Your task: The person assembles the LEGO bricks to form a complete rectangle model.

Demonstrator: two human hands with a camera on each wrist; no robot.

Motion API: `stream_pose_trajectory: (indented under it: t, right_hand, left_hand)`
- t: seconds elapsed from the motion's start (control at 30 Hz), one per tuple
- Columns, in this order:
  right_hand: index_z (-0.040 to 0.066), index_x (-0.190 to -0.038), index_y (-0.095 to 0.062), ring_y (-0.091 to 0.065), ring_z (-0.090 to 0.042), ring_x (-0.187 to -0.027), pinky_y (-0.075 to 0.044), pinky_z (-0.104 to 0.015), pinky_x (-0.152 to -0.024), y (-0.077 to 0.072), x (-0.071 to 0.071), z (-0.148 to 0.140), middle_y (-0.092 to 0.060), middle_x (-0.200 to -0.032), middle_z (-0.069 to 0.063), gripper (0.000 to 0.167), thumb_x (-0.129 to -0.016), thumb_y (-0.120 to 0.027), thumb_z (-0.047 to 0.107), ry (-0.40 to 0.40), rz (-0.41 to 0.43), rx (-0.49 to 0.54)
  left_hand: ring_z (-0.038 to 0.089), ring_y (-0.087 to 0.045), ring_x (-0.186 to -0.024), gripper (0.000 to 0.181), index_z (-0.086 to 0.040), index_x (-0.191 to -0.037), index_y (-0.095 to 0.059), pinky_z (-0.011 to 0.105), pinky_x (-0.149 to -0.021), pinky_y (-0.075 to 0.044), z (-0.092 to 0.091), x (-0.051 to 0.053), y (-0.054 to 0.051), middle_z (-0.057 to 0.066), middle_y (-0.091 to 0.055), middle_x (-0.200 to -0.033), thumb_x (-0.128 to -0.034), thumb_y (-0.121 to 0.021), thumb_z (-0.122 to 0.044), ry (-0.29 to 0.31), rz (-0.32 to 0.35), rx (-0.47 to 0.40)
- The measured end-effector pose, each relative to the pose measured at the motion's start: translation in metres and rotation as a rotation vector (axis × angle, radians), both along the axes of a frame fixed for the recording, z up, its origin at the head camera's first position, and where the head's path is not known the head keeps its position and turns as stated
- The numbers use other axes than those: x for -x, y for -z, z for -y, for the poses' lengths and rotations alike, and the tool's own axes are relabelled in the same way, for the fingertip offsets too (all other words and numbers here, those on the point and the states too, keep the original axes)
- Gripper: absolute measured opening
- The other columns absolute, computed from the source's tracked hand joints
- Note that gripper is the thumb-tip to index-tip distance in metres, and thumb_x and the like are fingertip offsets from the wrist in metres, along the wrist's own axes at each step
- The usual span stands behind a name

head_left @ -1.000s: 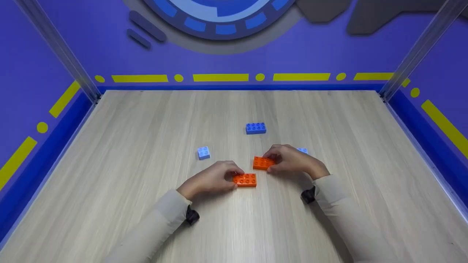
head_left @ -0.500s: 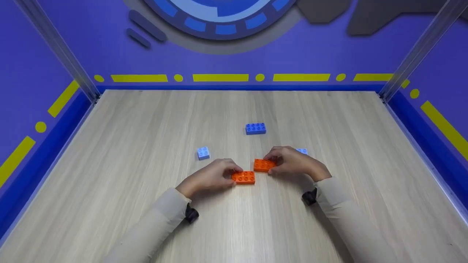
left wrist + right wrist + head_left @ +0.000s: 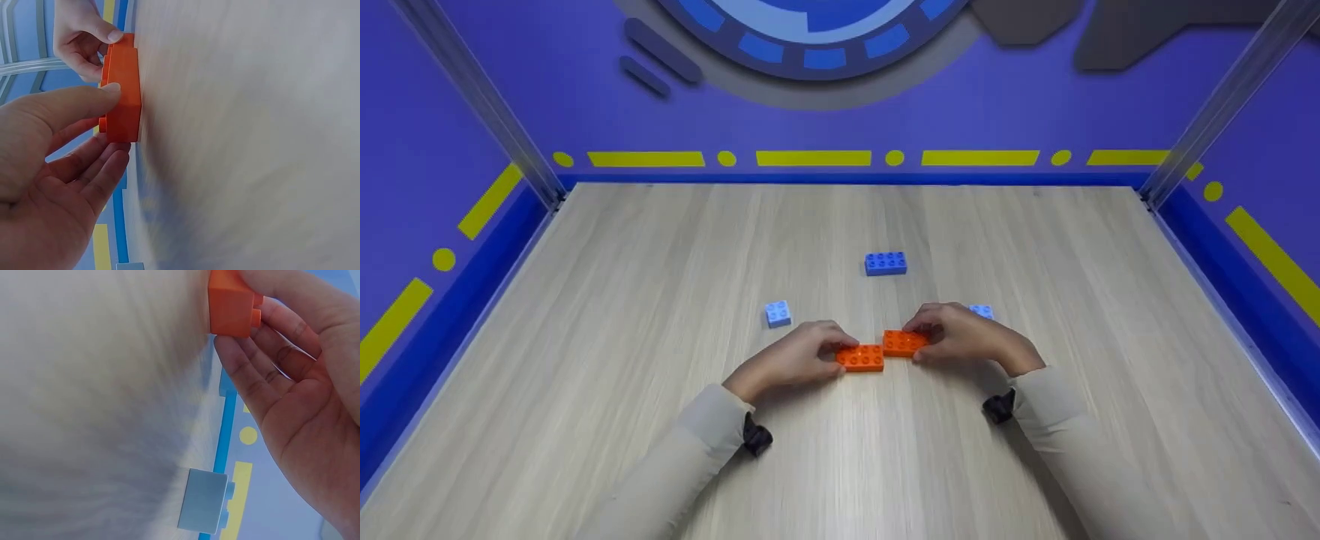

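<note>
From the head view I cannot see all of either brick in my grasp: the fingers of the left hand (image 3: 795, 358) cover the near-hand end of the left orange brick (image 3: 862, 358), and those of the right hand (image 3: 966, 339) cover part of the right orange brick (image 3: 901, 343). Each hand pinches its own brick between thumb and fingers, studs up. The bricks sit between my two hands, end toward end and slightly offset, the right one a little farther ahead; whether their corners touch I cannot make out. In the right wrist view the top edge cuts off the brick that hand holds.

Just beyond the right hand, its back hides part of a pale blue brick (image 3: 982, 310); the right wrist view shows that brick's side more fully. A second light blue brick (image 3: 778, 314) lies just beyond the left hand, and the left wrist view catches only a sliver of light blue at its bottom edge. Farther ahead of both hands, a dark blue brick (image 3: 886, 264) rests on the wood-grain surface (image 3: 697, 255). Past that stands a blue wall (image 3: 825, 127) with yellow dashes and dots, its large round emblem (image 3: 825, 56) cropped by the top edge.
</note>
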State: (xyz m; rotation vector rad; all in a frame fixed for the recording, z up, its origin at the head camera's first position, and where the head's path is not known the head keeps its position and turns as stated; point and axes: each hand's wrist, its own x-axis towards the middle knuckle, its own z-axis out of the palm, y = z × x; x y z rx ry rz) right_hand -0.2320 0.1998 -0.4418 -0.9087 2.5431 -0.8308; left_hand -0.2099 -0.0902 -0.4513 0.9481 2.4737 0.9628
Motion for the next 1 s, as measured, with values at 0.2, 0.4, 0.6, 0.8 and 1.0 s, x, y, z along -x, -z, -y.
stream_pose_trajectory:
  t: [0.2,0.4,0.6,0.8,1.0]
  right_hand:
    - [0.009,-0.111,-0.07,-0.06,-0.016,-0.094,-0.053,-0.034,-0.086,-0.0004,-0.0012,-0.0008,-0.066,-0.105,-0.003,0.034,-0.08,-0.078,0.017,0.002,-0.001,0.004]
    - [0.009,-0.111,-0.07,-0.061,-0.017,-0.095,-0.054,-0.034,-0.086,-0.0004,-0.0025,-0.0013,-0.066,-0.105,-0.003,0.034,-0.08,-0.078,0.018,-0.009,-0.004,0.016]
    - [0.008,-0.111,-0.07,-0.062,-0.018,-0.096,-0.054,-0.034,-0.086,-0.0001,-0.003,-0.0013,-0.066,-0.106,-0.004,0.034,-0.08,-0.078,0.018,-0.021,-0.007,0.016]
    - [0.007,-0.111,-0.07,-0.062,-0.018,-0.096,-0.054,-0.034,-0.086,0.0005,-0.0036,-0.0016,-0.067,-0.106,-0.005,0.034,-0.08,-0.078,0.016,-0.03,-0.004,0.013]
    - [0.009,-0.111,-0.07,-0.062,-0.017,-0.094,-0.054,-0.03,-0.083,0.0004,-0.0049,-0.0025,-0.067,-0.106,-0.004,0.033,-0.08,-0.078,0.016,-0.037,0.006,0.019]
  left_hand:
    - [0.017,-0.058,-0.107,0.039,-0.008,-0.125,-0.064,0.036,-0.096,-0.047,-0.001,0.0022,0.0005,0.006,-0.064,-0.116,-0.0858,-0.067,-0.009,-0.008,-0.011,0.002]
    - [0.017,-0.057,-0.104,0.04,-0.008,-0.125,-0.064,0.035,-0.093,-0.048,-0.0021,0.0032,0.0012,0.006,-0.064,-0.114,-0.0854,-0.067,-0.009,-0.017,-0.018,-0.004]
    - [0.017,-0.058,-0.104,0.04,-0.007,-0.125,-0.064,0.034,-0.093,-0.048,-0.0019,0.0028,0.0022,0.006,-0.065,-0.113,-0.085,-0.066,-0.008,-0.029,-0.024,-0.02]
    - [0.018,-0.058,-0.103,0.041,-0.008,-0.125,-0.064,0.035,-0.092,-0.049,-0.0029,0.0028,0.0053,0.006,-0.065,-0.113,-0.0845,-0.067,-0.008,-0.057,0.004,-0.056]
    - [0.018,-0.057,-0.102,0.04,-0.005,-0.124,-0.064,0.035,-0.091,-0.048,-0.0043,0.003,0.0091,0.008,-0.065,-0.115,-0.0842,-0.067,-0.006,-0.073,0.016,-0.097]
